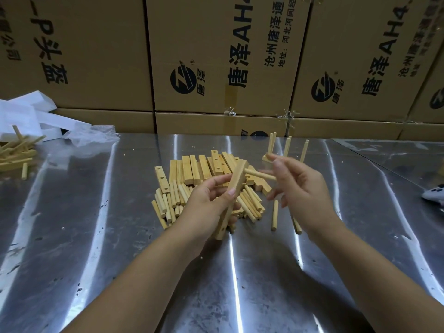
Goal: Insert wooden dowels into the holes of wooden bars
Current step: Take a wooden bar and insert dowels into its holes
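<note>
My left hand (209, 200) grips a wooden bar (234, 188) held tilted above the table, a hole showing near its lower end. A dowel (260, 174) sticks out sideways from the bar's upper part toward the right. My right hand (296, 186) is at the dowel's free end, fingers loosely spread; whether it pinches the dowel is blurred. Under the hands lie a pile of bars with holes (199, 169) and a pile of loose dowels (170, 200). Behind my right hand stands a bar with upright dowels (287, 146).
The shiny metal table (120, 236) is backed by stacked cardboard boxes (216, 68). At the far left lie white plastic bags (36, 116) and another heap of assembled wood pieces (16, 152). Single dowels (275, 215) lie right of the pile. A white object (433, 195) sits at the right edge.
</note>
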